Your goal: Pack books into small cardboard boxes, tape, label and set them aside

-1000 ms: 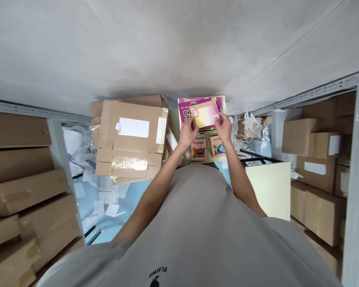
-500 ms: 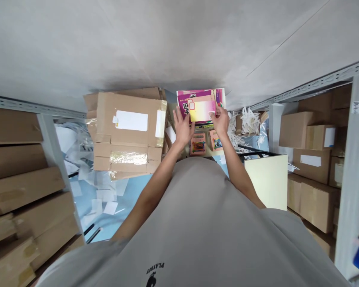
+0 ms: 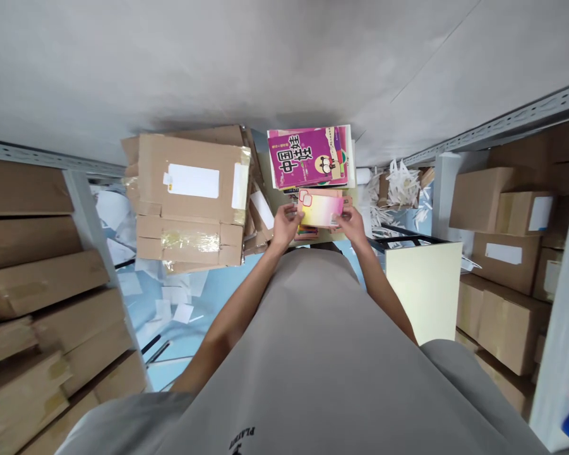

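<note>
Both hands hold a small, flat yellow-and-pink card (image 3: 321, 210) with red outlined shapes at its upper left corner. My left hand (image 3: 285, 226) pinches its left edge, thumb on the front. My right hand (image 3: 351, 224) grips the lower right corner. Under and behind the card lie small pink-bordered picture cards (image 3: 307, 234), mostly covered. Just beyond the hands sits a stack of books with a purple-covered book (image 3: 303, 157) on top, bearing large dark characters and a cartoon face.
Flattened cardboard boxes (image 3: 194, 196) are piled to the left. Shredded white paper (image 3: 402, 183) lies at the right, near a cream panel (image 3: 422, 291). Shelves of cartons (image 3: 42, 278) stand on both sides. Loose paper sheets (image 3: 175, 294) litter the blue floor.
The card has come down and nearer to my body, off the purple book, which now shows fully. Both hands moved with it, and my left fingers have curled in on its edge.
</note>
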### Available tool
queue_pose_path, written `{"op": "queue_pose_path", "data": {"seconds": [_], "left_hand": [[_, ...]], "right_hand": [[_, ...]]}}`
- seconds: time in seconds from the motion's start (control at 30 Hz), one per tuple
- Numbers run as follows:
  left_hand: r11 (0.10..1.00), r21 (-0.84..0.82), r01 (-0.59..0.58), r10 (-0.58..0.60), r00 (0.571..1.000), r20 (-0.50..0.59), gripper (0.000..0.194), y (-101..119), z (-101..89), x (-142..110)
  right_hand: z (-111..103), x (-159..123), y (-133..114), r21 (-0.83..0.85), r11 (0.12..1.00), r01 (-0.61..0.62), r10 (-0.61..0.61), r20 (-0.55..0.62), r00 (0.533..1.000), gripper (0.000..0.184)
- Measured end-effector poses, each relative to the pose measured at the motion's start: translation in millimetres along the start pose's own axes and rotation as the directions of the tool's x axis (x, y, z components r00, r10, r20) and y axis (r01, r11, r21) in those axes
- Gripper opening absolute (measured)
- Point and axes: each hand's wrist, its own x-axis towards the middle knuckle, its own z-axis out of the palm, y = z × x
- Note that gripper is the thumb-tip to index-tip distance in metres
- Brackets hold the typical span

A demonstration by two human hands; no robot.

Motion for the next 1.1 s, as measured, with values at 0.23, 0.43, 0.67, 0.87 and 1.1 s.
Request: {"op": "queue_pose_path", "data": {"seconds": [0.23, 0.43, 0.67, 0.87, 1.1], "left_hand": [[0.969, 0.233, -0.087, 0.045, 0.983, 0.179, 0.034, -18, -19.1, 12], [0.932, 0.32, -0.17, 0.108, 0.973, 0.203, 0.011, -2, 10.9, 57], [0.869, 0.452, -0.204, 0.296, 0.944, -0.144, 0.03, 48, -21.7, 22], [0.867, 0.49, -0.089, 0.231, 0.944, -0.237, 0.043, 68, -17.9, 61], [0.951, 0.311, 0.008, 0.098, 0.941, -0.325, 0.036, 55, -18.8, 38]], "right_hand": [[34, -56, 38, 0.097, 0.858, -0.505, 0.447, 0.346, 0.825, 0.057], [59, -51, 36, -0.061, 0.82, -0.57, 0.525, 0.479, 0.704, 0.023], [-7, 21, -22, -0.06, 0.986, 0.154, -0.136, 0.229, 0.964, 0.042], [13, 110, -61, -0.276, 0.86, 0.43, -0.456, -0.035, 0.889, 0.055], [5, 72, -43, -0.144, 0.957, 0.252, -0.258, -0.021, 0.966, 0.046]]}}
